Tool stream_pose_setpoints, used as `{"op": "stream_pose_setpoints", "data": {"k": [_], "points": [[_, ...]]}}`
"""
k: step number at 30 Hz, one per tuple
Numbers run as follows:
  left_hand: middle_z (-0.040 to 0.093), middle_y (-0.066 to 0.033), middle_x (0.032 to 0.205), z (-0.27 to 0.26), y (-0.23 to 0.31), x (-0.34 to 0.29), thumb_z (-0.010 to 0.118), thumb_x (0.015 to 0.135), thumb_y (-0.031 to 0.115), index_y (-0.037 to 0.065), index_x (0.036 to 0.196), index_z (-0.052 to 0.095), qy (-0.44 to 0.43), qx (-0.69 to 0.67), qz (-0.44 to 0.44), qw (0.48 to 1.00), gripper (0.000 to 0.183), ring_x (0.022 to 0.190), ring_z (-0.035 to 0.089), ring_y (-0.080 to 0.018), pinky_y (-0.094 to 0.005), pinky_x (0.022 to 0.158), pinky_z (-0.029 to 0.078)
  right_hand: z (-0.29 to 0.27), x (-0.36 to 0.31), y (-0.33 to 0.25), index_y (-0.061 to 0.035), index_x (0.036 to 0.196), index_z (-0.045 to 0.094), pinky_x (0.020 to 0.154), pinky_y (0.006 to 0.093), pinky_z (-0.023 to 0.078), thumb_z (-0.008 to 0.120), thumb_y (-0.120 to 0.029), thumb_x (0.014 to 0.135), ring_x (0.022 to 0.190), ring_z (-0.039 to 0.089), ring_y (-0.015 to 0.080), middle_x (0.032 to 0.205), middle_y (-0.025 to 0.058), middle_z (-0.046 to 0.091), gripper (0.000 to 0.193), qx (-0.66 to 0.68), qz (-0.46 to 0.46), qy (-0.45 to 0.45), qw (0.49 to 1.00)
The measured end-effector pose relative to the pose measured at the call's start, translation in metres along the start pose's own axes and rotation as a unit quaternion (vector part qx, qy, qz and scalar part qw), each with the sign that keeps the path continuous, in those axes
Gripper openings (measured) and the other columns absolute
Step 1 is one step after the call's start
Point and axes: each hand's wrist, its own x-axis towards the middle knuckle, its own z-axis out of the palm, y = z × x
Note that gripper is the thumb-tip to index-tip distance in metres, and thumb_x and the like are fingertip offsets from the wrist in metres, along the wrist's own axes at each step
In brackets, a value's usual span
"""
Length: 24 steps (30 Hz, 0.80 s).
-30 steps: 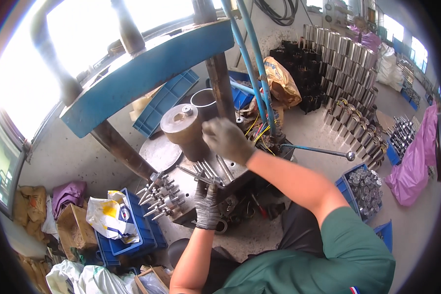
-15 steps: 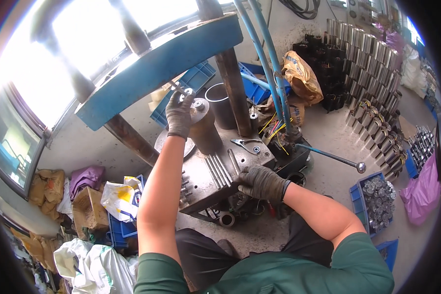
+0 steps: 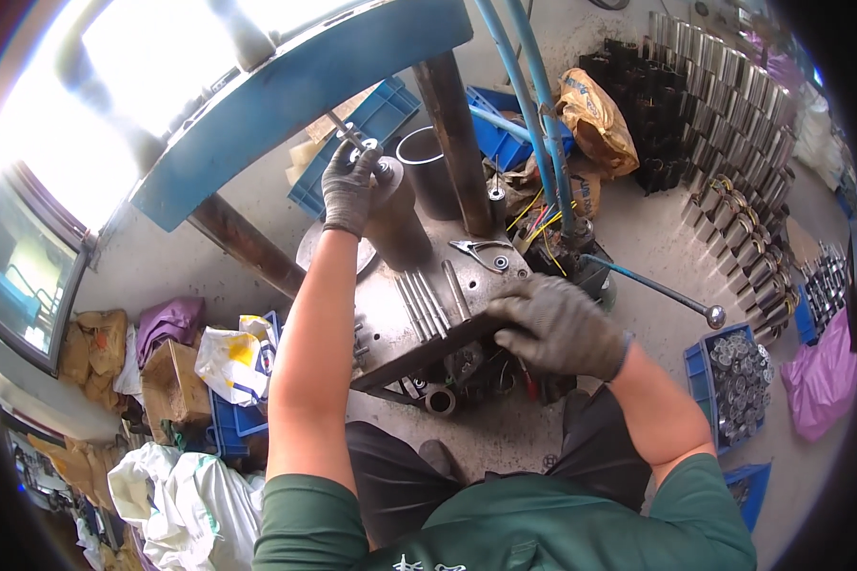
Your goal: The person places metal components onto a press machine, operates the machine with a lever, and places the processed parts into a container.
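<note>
My left hand, in a grey work glove, is closed around a thin metal shaft with round end pieces. It is beside the top of an upright brown metal cylinder on the press bench. My gloved right hand hovers off the bench's right front edge, thumb and fingers apart, with nothing visible in it. Several slim steel rods lie side by side on the bench, and a thicker rod lies just right of them. Behind these rest pliers and a small ring.
A blue press beam spans above the bench on thick posts. A long lever with a ball end juts right. Stacked metal cylinders stand at the back right; a blue crate of metal parts sits on the floor.
My right hand has moved right and up, away from the bench edge near the rods. My left hand stays on the shaft at the cylinder's top. The view has shifted slightly.
</note>
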Motion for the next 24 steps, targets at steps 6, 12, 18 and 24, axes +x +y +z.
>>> {"op": "stream_pose_setpoints", "data": {"k": [6,12,18,24], "points": [[0.07,-0.0032,0.099,-0.004,-0.008,0.006,0.08,0.092,0.004,0.002,0.138,0.058,-0.024,-0.037,-0.013,0.999,0.051,0.081,0.065,-0.0118,-0.0281,0.069,0.058,-0.1,-0.037,-0.01,-0.0086,0.118,0.07,0.089,0.0451,0.055,0.076,-0.034,0.09,0.102,0.066,0.0313,0.115,0.01,0.069,0.038,-0.254,0.024,-0.011,0.967],[0.071,-0.0042,0.085,-0.007,-0.015,0.012,0.079,0.093,0.006,0.006,0.144,0.058,-0.038,-0.064,-0.012,0.997,0.055,0.069,0.064,-0.01,-0.0267,0.061,0.055,-0.151,-0.06,0.024,-0.0057,0.122,0.071,0.091,0.0489,0.056,0.07,-0.041,0.091,0.101,0.071,0.0377,0.112,0.0182,0.072,0.048,-0.295,0.219,-0.343,0.865],[0.07,-0.004,0.089,-0.008,-0.02,0.016,0.081,0.092,0.004,0.009,0.142,0.061,-0.027,-0.025,-0.039,0.999,0.054,0.072,0.064,-0.0135,-0.0334,0.061,0.061,-0.152,-0.067,0.028,-0.0068,0.124,0.072,0.095,0.0493,0.055,0.066,-0.043,0.093,0.104,0.07,0.0403,0.114,0.0191,0.074,0.048,-0.216,0.246,-0.362,0.873],[0.071,-0.0029,0.083,-0.009,-0.026,0.02,0.08,0.095,0.014,0.015,0.146,0.06,-0.038,0.008,-0.049,0.998,0.054,0.067,0.061,-0.0086,-0.0284,0.063,0.054,-0.14,-0.087,0.022,-0.0075,0.117,0.075,0.091,0.0494,0.057,0.067,-0.041,0.093,0.097,0.072,0.0397,0.105,0.0197,0.076,0.042,-0.184,0.292,-0.313,0.885]]}}
